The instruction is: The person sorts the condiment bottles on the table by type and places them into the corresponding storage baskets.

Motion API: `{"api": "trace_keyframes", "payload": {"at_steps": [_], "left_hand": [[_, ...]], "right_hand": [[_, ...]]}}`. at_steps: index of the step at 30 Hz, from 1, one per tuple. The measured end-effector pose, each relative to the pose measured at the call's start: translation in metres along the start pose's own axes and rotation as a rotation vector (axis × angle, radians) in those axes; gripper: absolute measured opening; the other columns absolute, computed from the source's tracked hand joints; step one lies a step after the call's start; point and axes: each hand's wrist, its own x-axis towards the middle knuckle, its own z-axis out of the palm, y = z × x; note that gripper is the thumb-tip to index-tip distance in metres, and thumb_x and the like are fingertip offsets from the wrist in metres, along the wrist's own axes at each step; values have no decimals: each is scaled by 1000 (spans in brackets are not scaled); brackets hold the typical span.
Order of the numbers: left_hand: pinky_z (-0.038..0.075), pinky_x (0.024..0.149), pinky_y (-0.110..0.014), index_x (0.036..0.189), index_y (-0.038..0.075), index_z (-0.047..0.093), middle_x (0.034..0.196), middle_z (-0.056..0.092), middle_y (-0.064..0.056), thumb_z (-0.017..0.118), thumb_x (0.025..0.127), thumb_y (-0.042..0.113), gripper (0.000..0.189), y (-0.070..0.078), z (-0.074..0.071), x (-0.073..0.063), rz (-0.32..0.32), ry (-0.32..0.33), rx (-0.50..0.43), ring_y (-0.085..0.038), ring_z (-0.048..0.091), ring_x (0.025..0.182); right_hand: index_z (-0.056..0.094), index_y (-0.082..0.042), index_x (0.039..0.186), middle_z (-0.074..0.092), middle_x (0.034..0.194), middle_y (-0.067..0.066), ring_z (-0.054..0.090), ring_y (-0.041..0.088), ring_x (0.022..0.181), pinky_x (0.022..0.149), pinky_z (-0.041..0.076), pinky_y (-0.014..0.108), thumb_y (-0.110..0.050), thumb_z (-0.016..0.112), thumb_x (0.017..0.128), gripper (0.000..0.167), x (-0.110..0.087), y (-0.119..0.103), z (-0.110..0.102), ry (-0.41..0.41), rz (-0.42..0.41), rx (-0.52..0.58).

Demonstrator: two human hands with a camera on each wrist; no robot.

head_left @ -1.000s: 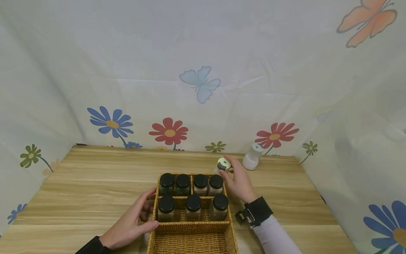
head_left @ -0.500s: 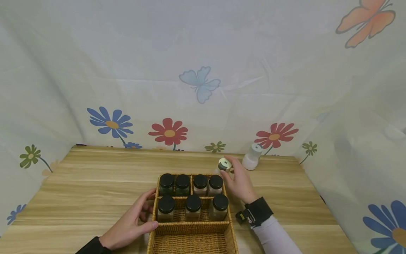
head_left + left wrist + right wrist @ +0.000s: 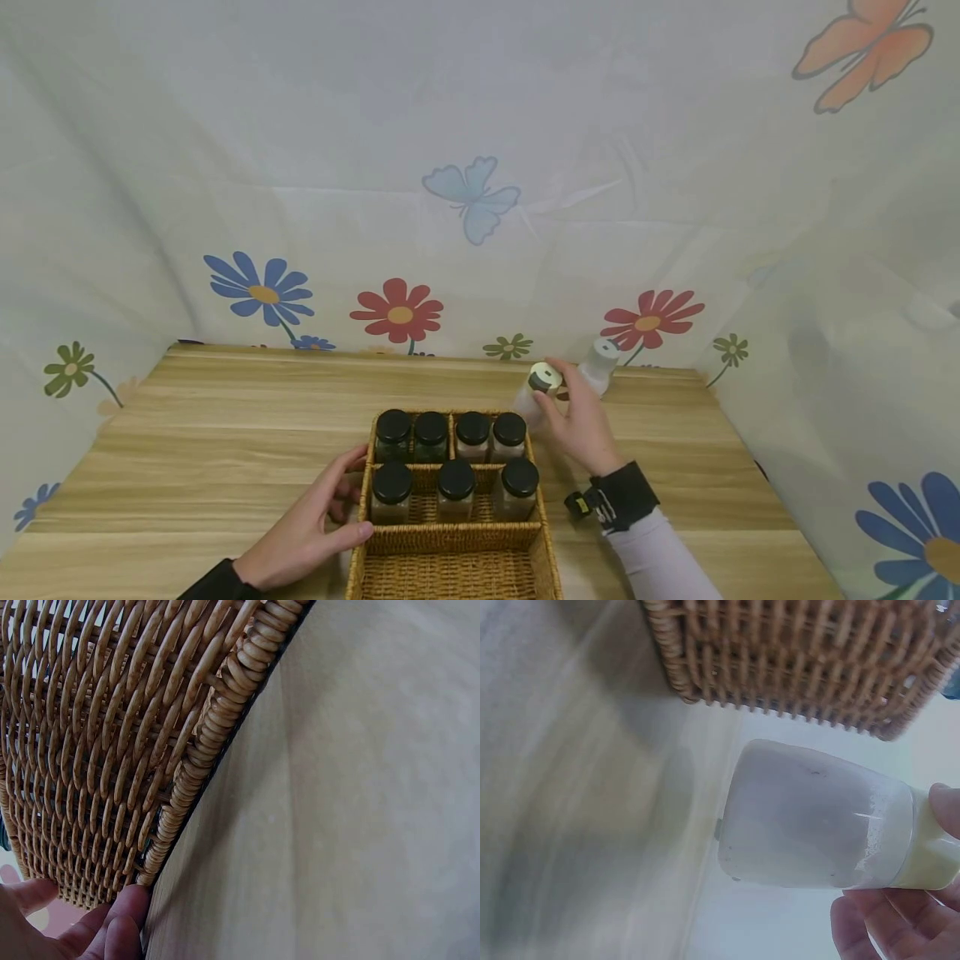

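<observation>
A wicker basket with compartments holds several black-lidded glass jars. My left hand rests along its left side, thumb at the rim and fingers spread. In the left wrist view, fingertips touch the woven outer wall low down. Behind the basket's back right corner, my right hand grips a seasoning shaker by its pale yellow lid, thumb on one side and fingers on the other. The shaker is clear-bodied with whitish contents. Its base looks raised off the table in the right wrist view.
A second shaker, white-lidded with white contents, stands near the back edge, partly behind the right hand. The basket's front compartment shows its bare woven floor. A wood-grain table lies beneath, with a flower-printed curtain around it.
My right hand has moved slightly right and upward in the head view with the yellow-lidded shaker, bringing it closer to the second shaker. The left hand and basket have stayed put.
</observation>
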Motion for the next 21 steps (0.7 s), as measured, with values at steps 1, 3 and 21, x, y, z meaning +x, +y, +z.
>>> {"api": "trace_keyframes", "payload": {"at_steps": [1, 3, 21], "left_hand": [[47, 87, -29, 161, 34, 15, 159, 34, -8, 62, 102, 33, 75, 0, 0, 0, 5, -1, 2, -15, 54, 114], [47, 87, -29, 161, 34, 15, 159, 34, -9, 62, 102, 33, 75, 0, 0, 0, 13, -1, 6, -15, 54, 114], [47, 88, -29, 161, 33, 14, 157, 37, -7, 62, 102, 35, 76, -1, 0, 1, -4, 7, 23, -14, 54, 113]], "right_hand": [[48, 4, 142, 60, 128, 20, 63, 32, 107, 86, 54, 47, -7, 70, 95, 53, 0, 0, -1, 3, 0, 0], [48, 3, 142, 60, 127, 20, 63, 31, 106, 86, 54, 47, -8, 70, 95, 53, 1, -2, -4, 14, 0, 0], [54, 3, 137, 63, 123, 17, 62, 27, 102, 80, 53, 49, -3, 74, 91, 51, 7, -27, -35, 163, -93, 23]]}}
